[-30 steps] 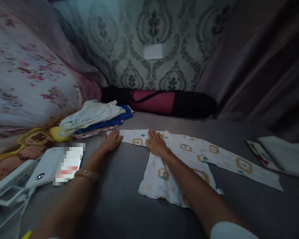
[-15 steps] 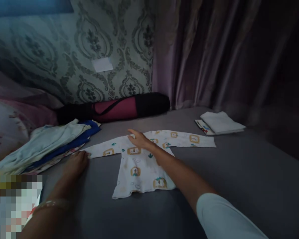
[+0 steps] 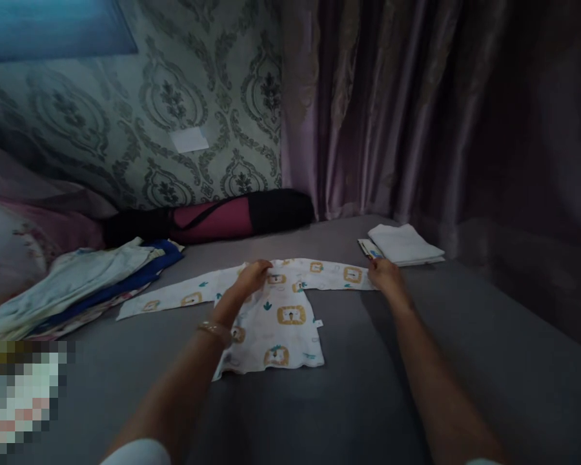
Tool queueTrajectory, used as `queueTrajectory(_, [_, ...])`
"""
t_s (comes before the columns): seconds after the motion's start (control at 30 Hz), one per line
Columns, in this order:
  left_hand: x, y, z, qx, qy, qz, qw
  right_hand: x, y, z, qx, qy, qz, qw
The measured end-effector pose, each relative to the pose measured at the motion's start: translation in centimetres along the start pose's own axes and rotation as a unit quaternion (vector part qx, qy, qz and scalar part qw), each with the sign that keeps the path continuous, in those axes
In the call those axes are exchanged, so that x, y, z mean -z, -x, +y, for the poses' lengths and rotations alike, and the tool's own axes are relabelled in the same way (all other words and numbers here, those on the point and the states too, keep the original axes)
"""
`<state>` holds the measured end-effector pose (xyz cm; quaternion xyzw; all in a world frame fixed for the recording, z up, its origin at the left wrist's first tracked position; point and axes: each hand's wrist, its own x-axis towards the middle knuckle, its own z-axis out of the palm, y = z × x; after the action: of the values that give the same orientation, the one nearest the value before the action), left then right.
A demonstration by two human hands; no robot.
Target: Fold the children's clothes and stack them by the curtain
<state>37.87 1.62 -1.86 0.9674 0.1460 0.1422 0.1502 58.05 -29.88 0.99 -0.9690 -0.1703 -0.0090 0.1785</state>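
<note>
A white long-sleeved shirt (image 3: 290, 339) with lion faces and green leaf prints lies spread flat, its sleeves stretched out to both sides. At the neckline my left hand (image 3: 252, 278) rests with its fingers curled and closed on the fabric. The cuff of the right-hand sleeve is pinched between the fingers of my right hand (image 3: 387, 279). A small white tag sticks out from the shirt's right side seam. My left forearm covers part of the shirt's left side.
Folded white cloth (image 3: 407, 244) lies behind my right hand on the grey bed sheet (image 3: 348, 400). Several garments (image 3: 87, 278) are piled at the left. A black and maroon long bag (image 3: 213, 218) runs along the wall, and curtains (image 3: 358, 116) hang at the right.
My left hand has left the left sleeve's cuff and moved to the neckline. My right hand has gone from the neckline to the right sleeve's cuff. The view has shifted slightly.
</note>
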Motion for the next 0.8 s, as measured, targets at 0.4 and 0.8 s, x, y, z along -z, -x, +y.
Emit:
queueTrajectory(0.4, [-6.2,-1.7,5.6,-0.035,-0.097,0.05,0.993,-0.5,-1.0,3.6,-0.052,0.047,-0.04,0.997])
queueTrajectory(0.8, [-8.2,-3.5,7.2,-0.059,0.008,0.079,0.995,-0.6,-2.2,3.9,-0.061,-0.12,-0.019,0.991])
